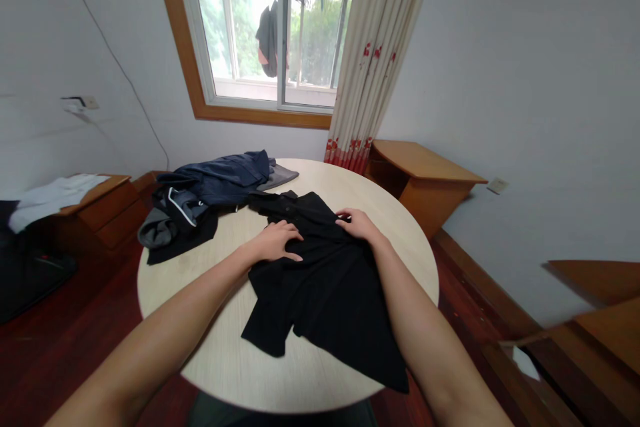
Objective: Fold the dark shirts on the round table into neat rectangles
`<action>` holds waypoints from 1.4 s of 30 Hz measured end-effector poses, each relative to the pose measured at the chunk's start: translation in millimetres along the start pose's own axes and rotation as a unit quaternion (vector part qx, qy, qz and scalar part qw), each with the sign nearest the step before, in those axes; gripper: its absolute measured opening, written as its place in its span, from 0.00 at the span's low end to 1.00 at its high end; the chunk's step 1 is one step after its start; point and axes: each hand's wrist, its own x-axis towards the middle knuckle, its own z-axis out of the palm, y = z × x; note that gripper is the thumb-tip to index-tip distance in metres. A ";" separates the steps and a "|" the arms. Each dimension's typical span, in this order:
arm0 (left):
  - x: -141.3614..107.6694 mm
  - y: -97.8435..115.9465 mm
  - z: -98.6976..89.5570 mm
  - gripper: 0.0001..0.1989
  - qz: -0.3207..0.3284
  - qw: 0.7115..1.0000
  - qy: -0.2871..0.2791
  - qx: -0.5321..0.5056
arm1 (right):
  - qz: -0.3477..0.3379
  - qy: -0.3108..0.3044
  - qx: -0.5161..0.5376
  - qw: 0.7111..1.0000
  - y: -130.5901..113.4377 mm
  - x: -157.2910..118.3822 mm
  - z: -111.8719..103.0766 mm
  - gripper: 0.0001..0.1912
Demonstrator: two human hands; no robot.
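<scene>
A black short-sleeved shirt [340, 287] with a collar and buttons lies spread and creased on a round pale table [220, 347]. My left hand [277, 241] rests on the shirt's left part, its fingers and thumb apart. At the upper right edge of the shirt, my right hand [357, 223] has curled fingers pinching the cloth, and creases run from there across the fabric. The shirt's lower corner hangs slightly past the table's near edge.
A heap of dark clothes [215, 180] lies at the table's back left. A wooden desk [425, 173] stands beyond the right rim, near a curtain [375, 60] and a window. A wooden cabinet [110, 213] with white cloth is at left.
</scene>
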 end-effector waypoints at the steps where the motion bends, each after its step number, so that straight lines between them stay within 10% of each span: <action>1: 0.6 3.2 -1.8 0.26 0.008 1.000 0.001 0.000 | -0.011 -0.009 -0.002 1.000 -3.0 0.4 3.8 0.13; 9: 4.6 11.3 -2.8 0.12 -0.014 1.000 0.020 0.003 | 0.005 -0.014 0.013 1.000 -5.9 2.2 1.9 0.07; 21: -5.4 -4.8 -18.7 0.19 -0.077 0.993 0.038 -0.084 | 0.086 0.269 0.052 0.958 16.4 2.0 -29.9 0.11; 30: -32.8 -21.0 -53.5 0.27 -0.075 0.866 -0.250 -0.427 | 0.073 0.214 0.118 0.967 21.7 1.9 -28.0 0.21; 35: -31.6 -48.2 -46.1 0.27 -0.223 0.939 -0.031 -0.261 | 0.112 0.114 0.126 0.979 26.8 3.4 -19.8 0.22; 38: -32.8 -65.9 -39.4 0.23 -0.349 0.928 0.119 -0.049 | 0.152 0.093 0.024 0.984 30.7 2.8 -15.5 0.10; 42: -35.0 -71.4 -35.3 0.26 -0.374 0.923 0.086 -0.032 | 0.147 0.069 -0.052 0.985 30.3 2.2 -8.1 0.14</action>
